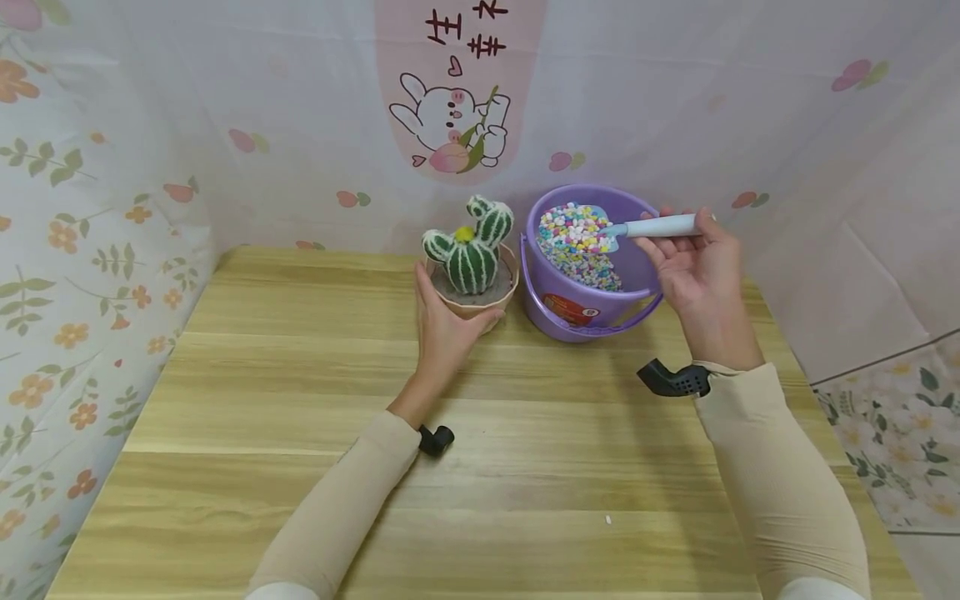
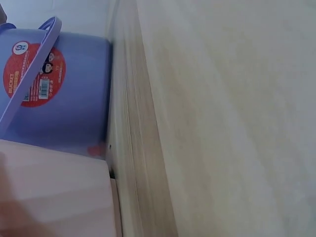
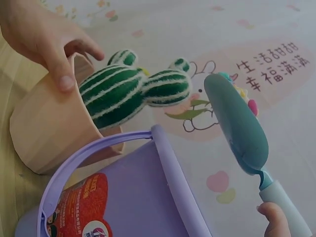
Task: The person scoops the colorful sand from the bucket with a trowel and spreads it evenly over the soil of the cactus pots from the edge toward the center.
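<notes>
In the head view my left hand (image 1: 446, 329) holds a pale pink plant pot (image 3: 52, 126) by its near side, thumb and fingers spread around it. A knitted-looking green cactus (image 1: 471, 267) with white stripes and a yellow flower stands in the pot, in grey filling. My right hand (image 1: 705, 271) grips the light-blue handle of a small trowel (image 1: 663, 226). Its blade carries a heap of colourful pebbles (image 1: 576, 227) over the purple bucket (image 1: 637, 262). More such pebbles lie inside the bucket. From the right wrist view, the underside of the blade shows above the bucket's rim.
The bucket's purple handle (image 1: 626, 327) hangs down over its front. A single white bit (image 1: 608, 519) lies on the wooden table (image 1: 300, 400). Behind the table hangs a printed curtain (image 1: 300, 108); the bucket and pot stand close to it.
</notes>
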Tool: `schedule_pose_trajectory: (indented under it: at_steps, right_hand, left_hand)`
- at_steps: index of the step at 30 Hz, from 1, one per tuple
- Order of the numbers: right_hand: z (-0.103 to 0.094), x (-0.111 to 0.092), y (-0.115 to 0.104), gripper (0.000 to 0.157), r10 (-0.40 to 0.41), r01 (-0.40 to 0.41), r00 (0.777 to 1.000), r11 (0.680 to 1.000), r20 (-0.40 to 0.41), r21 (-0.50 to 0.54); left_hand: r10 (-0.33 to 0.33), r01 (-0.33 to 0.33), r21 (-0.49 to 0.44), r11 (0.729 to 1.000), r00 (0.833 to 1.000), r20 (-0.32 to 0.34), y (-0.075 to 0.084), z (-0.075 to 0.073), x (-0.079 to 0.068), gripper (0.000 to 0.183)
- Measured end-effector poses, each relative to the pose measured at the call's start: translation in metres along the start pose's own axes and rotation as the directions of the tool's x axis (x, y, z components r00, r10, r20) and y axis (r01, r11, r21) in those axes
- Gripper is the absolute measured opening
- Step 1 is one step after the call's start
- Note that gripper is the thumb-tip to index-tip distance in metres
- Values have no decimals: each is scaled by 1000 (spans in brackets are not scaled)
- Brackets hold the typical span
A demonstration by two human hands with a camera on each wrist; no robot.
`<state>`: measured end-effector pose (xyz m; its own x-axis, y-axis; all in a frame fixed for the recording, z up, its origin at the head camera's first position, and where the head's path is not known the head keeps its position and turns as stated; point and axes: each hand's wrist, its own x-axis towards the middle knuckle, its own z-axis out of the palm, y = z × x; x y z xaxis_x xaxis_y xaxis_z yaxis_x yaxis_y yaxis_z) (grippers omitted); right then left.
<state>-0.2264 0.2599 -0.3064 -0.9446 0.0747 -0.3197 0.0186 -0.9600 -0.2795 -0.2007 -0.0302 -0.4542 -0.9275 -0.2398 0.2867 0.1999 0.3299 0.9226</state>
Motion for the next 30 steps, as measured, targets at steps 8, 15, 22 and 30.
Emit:
schedule_pose_trajectory:
  at_steps: [8,15,22,30]
  right_hand:
    - [-2,-3,6,22,28,-27,1000,999,-10,22]
    - [-5,-6,12,31,47,-47,999,999,-8,19]
    - [-5,-11,17,28,56,-57,998,998,-3,-5]
    - [-8,-16,20,35,55,-54,998,998,10,-27]
  left_hand:
    - [56,-55,18,998,998,-27,-7,1,7,133]
    - [38,-37,45,998,999,-16,-9,-1,8,128]
    - [21,-21,41,999,1000,-1,-7,-4,7,127]
    - [31,-32,24,999,999,29,-8,-7,3,125]
